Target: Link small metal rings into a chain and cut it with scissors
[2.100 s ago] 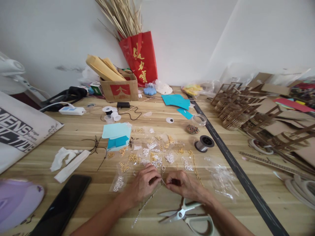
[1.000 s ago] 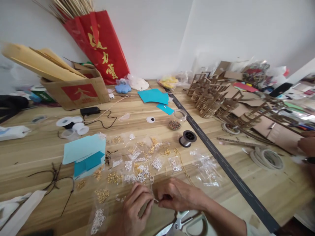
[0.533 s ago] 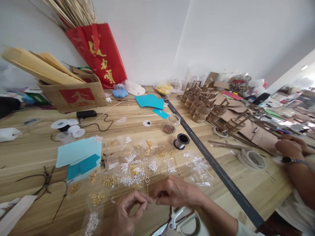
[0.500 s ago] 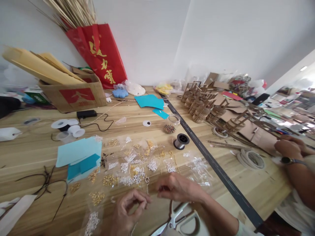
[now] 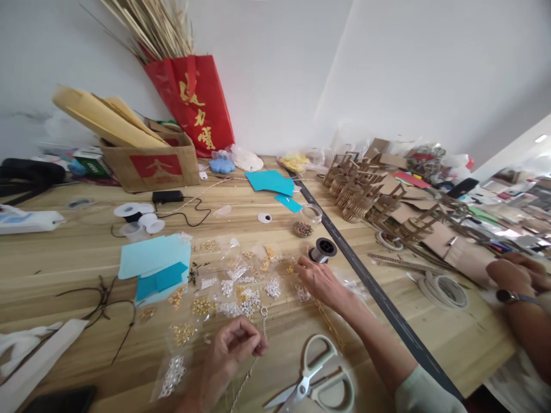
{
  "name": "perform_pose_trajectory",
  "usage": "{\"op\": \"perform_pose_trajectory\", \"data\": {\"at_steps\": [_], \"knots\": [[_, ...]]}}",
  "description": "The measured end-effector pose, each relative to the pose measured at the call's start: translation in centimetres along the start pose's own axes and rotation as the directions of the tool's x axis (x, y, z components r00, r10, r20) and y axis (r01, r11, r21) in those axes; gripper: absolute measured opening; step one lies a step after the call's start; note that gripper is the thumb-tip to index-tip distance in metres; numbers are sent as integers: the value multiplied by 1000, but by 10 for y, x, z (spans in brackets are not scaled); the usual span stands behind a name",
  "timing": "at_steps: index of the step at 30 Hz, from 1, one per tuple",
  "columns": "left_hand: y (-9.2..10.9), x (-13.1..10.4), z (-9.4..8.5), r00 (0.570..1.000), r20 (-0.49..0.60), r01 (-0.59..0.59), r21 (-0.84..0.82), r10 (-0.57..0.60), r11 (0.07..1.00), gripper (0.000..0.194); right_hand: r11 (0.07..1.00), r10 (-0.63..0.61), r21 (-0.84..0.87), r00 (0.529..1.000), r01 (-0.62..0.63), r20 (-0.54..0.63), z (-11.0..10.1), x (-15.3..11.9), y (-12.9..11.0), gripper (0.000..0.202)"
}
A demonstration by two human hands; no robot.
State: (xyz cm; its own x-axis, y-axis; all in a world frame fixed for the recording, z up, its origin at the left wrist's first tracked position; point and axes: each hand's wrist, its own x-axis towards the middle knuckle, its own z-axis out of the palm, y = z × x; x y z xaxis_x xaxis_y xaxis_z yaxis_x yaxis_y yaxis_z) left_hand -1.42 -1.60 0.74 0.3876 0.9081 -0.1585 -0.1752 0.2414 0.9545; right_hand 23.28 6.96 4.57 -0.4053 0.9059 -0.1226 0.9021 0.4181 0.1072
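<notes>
My left hand (image 5: 235, 347) is closed in a pinch on a thin silver chain (image 5: 244, 381), which trails down toward the bottom edge. A small ring (image 5: 264, 312) sits at the chain's upper end, just beyond my fingertips. My right hand (image 5: 317, 280) reaches over small bags of findings, fingers bent together near gold pieces (image 5: 289, 268); what they grip is hidden. From under that hand a gold chain (image 5: 328, 321) runs toward me. Scissors (image 5: 306, 381) with pale handles lie spread on the table between my forearms. Bags of silver beads (image 5: 272, 288) and gold findings (image 5: 182, 332) lie beyond my left hand.
A wire spool (image 5: 322, 250) stands just past my right hand, with a jar of beads (image 5: 303, 229) behind. Blue paper sheets (image 5: 148, 258) and black cords (image 5: 103, 298) lie left. A dark strip (image 5: 379, 292) crosses the table; wooden baskets (image 5: 355, 192) and another person's arm (image 5: 516, 287) are right.
My right hand has moved forward, away from my left hand, toward the gold pieces and wire spool. This uncovers the scissors' handles. My left hand stays pinched on the chain; the view has shifted slightly.
</notes>
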Motion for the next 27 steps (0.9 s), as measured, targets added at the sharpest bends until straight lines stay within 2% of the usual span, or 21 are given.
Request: {"op": "perform_pose_trajectory", "data": {"at_steps": [4, 10, 16, 21, 27], "knots": [[2, 0, 2, 1000, -18, 7, -21, -7, 1000, 24, 1000, -20, -22, 999, 21, 41, -7, 6, -4, 18], [4, 0, 2, 1000, 6, 3, 34, -3, 999, 23, 979, -157, 126, 986, 162, -51, -18, 22, -35, 15], [9, -2, 5, 1000, -13, 5, 115, -3, 993, 17, 960, -276, 37, 960, 278, -41, -21, 41, -61, 18], [12, -2, 7, 1000, -24, -1, 138, 4, 990, 16, 949, -315, -12, 948, 316, 49, -21, 48, -71, 21], [9, -1, 6, 1000, -23, -15, 195, 20, 981, 16, 948, -317, 6, 948, 317, 25, -17, 50, -72, 19]]}}
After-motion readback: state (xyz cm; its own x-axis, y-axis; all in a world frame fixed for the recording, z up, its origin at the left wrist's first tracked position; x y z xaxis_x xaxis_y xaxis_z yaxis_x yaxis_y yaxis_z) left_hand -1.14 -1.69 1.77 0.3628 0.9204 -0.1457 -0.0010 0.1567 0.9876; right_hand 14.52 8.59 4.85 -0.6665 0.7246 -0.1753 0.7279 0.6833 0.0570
